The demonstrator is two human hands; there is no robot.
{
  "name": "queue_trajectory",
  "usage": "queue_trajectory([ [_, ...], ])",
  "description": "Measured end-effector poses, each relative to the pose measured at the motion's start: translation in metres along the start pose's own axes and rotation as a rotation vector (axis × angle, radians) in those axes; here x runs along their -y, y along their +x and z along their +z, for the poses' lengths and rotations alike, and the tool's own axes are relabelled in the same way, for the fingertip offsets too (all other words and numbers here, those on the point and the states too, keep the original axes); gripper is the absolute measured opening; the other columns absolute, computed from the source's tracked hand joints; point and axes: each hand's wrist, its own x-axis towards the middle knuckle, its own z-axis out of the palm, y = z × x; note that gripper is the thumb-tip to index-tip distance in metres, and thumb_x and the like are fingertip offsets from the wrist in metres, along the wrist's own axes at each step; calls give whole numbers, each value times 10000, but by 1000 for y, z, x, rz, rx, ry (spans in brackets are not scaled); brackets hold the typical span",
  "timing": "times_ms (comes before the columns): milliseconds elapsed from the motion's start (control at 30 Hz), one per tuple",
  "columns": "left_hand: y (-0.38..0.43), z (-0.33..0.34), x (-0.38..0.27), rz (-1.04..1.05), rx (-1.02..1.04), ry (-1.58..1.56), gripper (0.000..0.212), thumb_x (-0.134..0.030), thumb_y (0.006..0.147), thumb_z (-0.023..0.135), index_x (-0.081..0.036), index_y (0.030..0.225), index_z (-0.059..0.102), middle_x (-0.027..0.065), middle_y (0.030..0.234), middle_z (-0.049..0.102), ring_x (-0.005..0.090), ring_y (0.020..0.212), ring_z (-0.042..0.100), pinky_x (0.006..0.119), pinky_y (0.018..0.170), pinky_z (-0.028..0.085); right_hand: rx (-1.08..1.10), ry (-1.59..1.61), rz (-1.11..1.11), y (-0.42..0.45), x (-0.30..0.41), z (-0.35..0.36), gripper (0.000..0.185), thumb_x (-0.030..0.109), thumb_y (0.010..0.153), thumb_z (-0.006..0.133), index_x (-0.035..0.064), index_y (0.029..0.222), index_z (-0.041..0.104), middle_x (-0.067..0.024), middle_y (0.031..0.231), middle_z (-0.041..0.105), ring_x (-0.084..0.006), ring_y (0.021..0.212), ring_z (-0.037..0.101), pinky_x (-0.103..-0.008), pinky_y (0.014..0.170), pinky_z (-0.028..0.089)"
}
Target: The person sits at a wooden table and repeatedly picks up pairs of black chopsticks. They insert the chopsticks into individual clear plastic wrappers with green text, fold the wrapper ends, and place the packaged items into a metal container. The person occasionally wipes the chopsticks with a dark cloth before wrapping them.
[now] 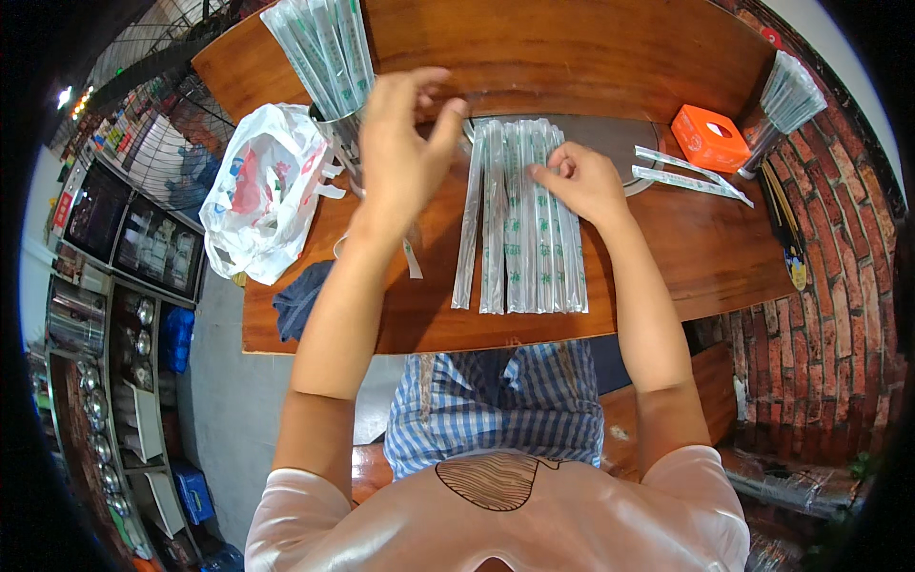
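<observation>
Several clear-wrapped pairs of chopsticks [532,229] with green print lie side by side on the wooden table [429,322]. The fingertips of my right hand [582,182] rest at the upper right part of this row, thumb and index finger close together; whether they grip a packet I cannot tell. My left hand [411,129] is raised at the upper left of the row, thumb and fingers apart, with nothing seen in it. Partly behind it stands a metal cup [343,139] full of upright wrapped chopsticks [325,53].
A white plastic bag [264,193] and a dark cloth [300,300] lie on the left. An orange tissue box [708,137], two separate wrapped packets [690,180] and another holder of wrapped chopsticks [790,93] are on the right, beside a brick wall [822,286].
</observation>
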Motion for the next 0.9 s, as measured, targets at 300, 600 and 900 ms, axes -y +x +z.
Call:
queue_trajectory([
  [300,-51,22,4,-240,243,-148,147,-86,830,713,-37,963,674,73,724,506,184,592,505,321,548,430,42,-335,45,-9,30,8,513,462,678,761,-7,854,651,-179,766,656,-348,788,659,-434,715,509],
  [600,-56,24,8,-324,317,-209,121,-92,856,706,-15,948,688,63,759,539,141,657,513,263,591,445,1,-174,37,-10,28,14,360,298,707,748,6,881,627,-164,752,671,-341,749,666,-429,686,519],
  [900,-61,28,4,-398,444,-362,115,-76,881,667,6,961,679,37,820,586,93,698,533,243,627,453,54,160,18,0,2,15,333,158,757,755,-28,1002,628,-87,699,642,-208,658,644,-325,626,509],
])
